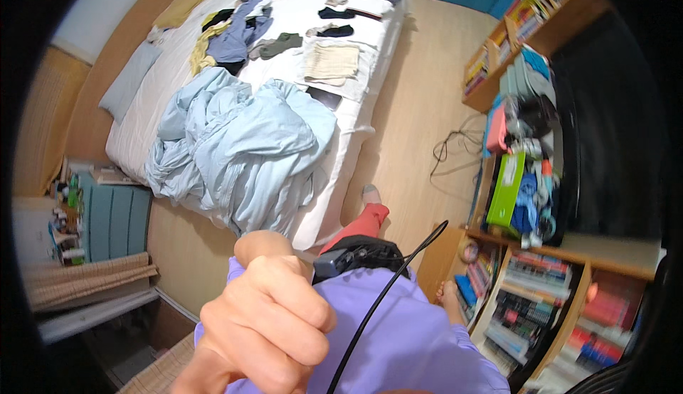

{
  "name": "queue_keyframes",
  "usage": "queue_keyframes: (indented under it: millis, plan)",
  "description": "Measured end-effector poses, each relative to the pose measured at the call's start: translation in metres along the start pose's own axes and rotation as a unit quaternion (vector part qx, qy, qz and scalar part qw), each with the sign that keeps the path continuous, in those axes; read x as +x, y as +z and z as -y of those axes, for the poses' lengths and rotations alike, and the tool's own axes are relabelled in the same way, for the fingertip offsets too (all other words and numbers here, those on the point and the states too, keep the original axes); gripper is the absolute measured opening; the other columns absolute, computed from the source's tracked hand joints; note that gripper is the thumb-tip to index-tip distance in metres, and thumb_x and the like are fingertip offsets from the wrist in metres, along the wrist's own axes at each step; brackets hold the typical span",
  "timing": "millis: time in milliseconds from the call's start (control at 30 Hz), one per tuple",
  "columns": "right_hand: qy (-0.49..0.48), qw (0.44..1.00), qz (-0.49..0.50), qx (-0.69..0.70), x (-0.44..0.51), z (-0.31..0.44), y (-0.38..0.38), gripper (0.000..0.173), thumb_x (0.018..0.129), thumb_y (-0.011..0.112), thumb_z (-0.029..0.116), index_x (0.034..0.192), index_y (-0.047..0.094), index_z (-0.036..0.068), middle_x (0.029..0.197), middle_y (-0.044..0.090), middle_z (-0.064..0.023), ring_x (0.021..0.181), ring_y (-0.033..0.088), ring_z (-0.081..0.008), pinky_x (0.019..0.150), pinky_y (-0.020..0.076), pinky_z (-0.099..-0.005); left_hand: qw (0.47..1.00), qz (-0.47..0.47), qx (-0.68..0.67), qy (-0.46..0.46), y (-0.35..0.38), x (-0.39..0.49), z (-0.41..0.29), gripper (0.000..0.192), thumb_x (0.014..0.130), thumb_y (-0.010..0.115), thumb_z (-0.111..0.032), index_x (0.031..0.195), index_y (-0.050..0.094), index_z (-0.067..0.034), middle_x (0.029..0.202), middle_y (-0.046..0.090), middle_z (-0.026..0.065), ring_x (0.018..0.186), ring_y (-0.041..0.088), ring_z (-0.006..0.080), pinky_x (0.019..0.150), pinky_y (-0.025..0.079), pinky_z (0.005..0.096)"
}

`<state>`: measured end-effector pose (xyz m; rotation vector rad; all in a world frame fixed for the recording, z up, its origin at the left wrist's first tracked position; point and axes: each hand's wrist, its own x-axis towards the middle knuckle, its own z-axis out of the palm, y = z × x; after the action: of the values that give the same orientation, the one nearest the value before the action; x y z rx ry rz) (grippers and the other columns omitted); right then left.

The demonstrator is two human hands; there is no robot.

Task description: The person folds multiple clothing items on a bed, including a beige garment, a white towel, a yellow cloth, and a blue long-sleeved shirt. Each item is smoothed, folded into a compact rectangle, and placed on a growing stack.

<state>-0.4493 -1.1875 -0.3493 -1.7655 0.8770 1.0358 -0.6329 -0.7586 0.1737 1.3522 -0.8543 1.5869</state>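
Observation:
Close to the camera is my left hand (267, 319), fingers curled into a fist, with nothing visible in it. My right hand (449, 293) is low at my right side, beside the open wooden cabinet door (440, 252) and the books; whether it grips the door's edge I cannot tell. A black cable (373, 306) runs up in front of my purple top, and a dark device (333, 263) sits at my waist. Ahead, a crumpled light-blue bedding cover (245, 138) lies on the near part of the bed (333, 191).
Socks (280, 45), folded beige cloth (332, 62) and loose clothes (232, 42) lie farther up the bed. Cables (453, 148) lie on the floor. At right stand a packed bookshelf (469, 95), a green box (504, 188) and a black screen (613, 127). Left is a blue-green drawer unit (117, 223).

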Motion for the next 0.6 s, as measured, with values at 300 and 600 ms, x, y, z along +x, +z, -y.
queue_keyframes:
  millis: [300, 600]
  plan:
    - [-0.078, 0.982, 0.115, -0.129, 0.040, 0.282, 0.174, 0.019, 0.083, 0.036, 0.011, 0.068, 0.047, 0.006, 0.049, 0.035, -0.0017, 0.037, 0.032, -0.0129, 0.034, 0.0250, -0.0282, 0.996, -0.014, 0.088, -0.007, -0.047, 0.034, 0.189, 0.046, 0.075, 0.062, -0.006, 0.117, 0.044, -0.007, 0.044, 0.035, -0.0054, 0.033, 0.028, 0.0015, 0.035, 0.020, 0.0169]
    - [-0.042, 0.968, 0.130, -0.210, 0.111, 0.528, 0.284, 0.016, 0.081, 0.035, 0.008, 0.070, 0.047, 0.007, 0.050, 0.036, -0.0024, 0.037, 0.032, -0.0135, 0.033, 0.0245, -0.0280, 0.919, 0.045, 0.358, -0.161, -0.157, 0.009, 0.331, 0.008, 0.084, 0.050, -0.011, 0.090, 0.052, -0.007, 0.052, 0.042, -0.0024, 0.042, 0.036, 0.0098, 0.047, 0.029, 0.0259]
